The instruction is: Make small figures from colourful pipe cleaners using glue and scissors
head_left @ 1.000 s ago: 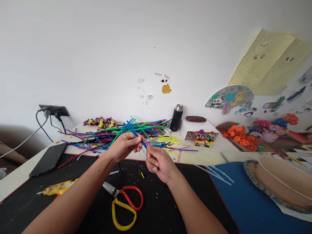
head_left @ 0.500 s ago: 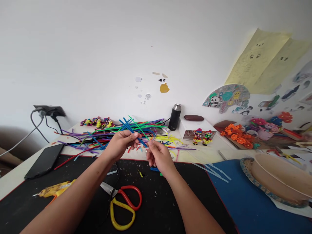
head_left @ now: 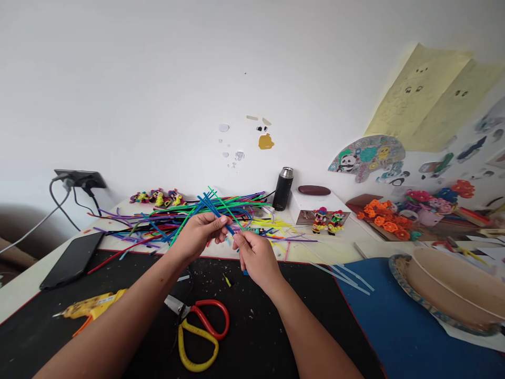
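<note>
Right hand (head_left: 258, 259) has shifted inward since the earlier frame, fingertips now close beside my left's. Nearest: scissors (head_left: 200, 331) on black mat (head_left: 256, 337). Above it, left hand (head_left: 199, 232) pinches blue pipe cleaners (head_left: 213, 208), upper ends fanned; right thumb and forefinger pinch their lower ends. Step, as judged: working the bundle's ends; next move calls for steady left grip. Farther: pipe-cleaner heap (head_left: 236, 201), flask (head_left: 283, 190).

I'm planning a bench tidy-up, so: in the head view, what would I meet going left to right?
Flat black device, left hand holding blue stems, right hand, two figurines, beige bowl.
</note>
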Demonstrator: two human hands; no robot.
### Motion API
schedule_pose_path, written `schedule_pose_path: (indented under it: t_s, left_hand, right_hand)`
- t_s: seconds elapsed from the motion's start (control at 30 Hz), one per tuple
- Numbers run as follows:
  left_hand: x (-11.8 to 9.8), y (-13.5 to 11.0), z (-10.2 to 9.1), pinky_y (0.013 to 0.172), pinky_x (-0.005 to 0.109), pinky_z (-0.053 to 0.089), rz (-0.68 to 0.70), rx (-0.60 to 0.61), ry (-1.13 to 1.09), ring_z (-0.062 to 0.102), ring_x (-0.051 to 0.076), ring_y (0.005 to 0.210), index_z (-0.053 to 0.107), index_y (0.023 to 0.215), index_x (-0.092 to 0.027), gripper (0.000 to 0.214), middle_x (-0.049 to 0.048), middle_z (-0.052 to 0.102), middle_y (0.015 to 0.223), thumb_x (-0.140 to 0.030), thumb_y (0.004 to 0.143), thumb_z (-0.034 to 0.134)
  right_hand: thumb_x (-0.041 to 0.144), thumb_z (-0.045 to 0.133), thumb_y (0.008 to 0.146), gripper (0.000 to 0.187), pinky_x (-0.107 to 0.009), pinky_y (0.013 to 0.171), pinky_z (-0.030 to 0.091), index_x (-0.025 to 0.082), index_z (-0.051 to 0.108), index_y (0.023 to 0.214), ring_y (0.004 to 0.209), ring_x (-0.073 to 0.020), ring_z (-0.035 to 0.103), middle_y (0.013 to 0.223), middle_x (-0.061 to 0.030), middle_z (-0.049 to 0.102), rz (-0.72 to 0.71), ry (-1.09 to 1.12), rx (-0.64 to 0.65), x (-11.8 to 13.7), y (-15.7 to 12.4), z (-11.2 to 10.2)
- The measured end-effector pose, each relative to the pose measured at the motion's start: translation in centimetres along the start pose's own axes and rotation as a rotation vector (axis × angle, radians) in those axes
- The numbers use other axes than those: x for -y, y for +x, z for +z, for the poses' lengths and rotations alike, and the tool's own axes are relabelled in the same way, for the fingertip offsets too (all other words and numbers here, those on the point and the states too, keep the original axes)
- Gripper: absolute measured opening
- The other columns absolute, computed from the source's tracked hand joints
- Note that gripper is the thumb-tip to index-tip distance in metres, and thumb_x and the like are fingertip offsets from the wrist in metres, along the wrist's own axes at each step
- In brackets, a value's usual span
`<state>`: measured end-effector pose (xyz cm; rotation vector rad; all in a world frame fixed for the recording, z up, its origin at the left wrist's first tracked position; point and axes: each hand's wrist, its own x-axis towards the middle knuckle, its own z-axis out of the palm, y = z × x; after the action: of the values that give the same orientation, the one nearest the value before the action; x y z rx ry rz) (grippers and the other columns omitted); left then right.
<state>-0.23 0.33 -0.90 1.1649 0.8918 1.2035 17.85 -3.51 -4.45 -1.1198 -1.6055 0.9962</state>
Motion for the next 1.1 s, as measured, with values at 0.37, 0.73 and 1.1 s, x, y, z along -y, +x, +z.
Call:
schedule_pose_path:
  t_s: [0.37,0.73,1.1]
  left_hand:
    - [-0.6,0.8,-1.7,0.043,0.019,0.037,0.087,-0.07,-0.178,0.053,0.008,0.046,0.08,0.077,-0.01,0.045,0.0011,0.064,0.055,-0.046,0.061,0.101]
    - [-0.3,1.2,-1.9,0.042,0.017,0.038,0.026,-0.078,-0.241,0.054,0.008,0.047,0.077,0.075,-0.01,0.035,0.0014,0.064,0.057,-0.034,0.066,0.099]
    - [-1.0,1.7,-2.5,0.045,0.009,0.048,0.036,-0.237,-0.522,0.06,0.005,0.05,0.073,0.083,-0.012,0.013,-0.0004,0.064,0.062,-0.017,0.095,0.077]
  right_hand:
    - [0.069,0.049,0.103,0.053,-0.025,0.042,0.028,0.025,0.053,0.075,0.034,-0.0124,0.043,0.041,0.0079,0.043,0.035,0.125,0.085,0.2,-0.4,0.4]
    - [0.072,0.057,0.097,0.055,-0.024,0.04,0.029,0.024,0.052,0.071,0.033,-0.0103,0.04,0.041,0.0093,0.04,0.053,0.305,0.06,0.2,-0.1,0.5]
    - [0.07,0.069,0.088,0.052,-0.021,0.037,0.026,0.018,0.069,0.084,0.037,-0.0083,0.045,0.052,0.0053,0.054,0.176,0.516,-0.022,0.4,0.4,-0.5]
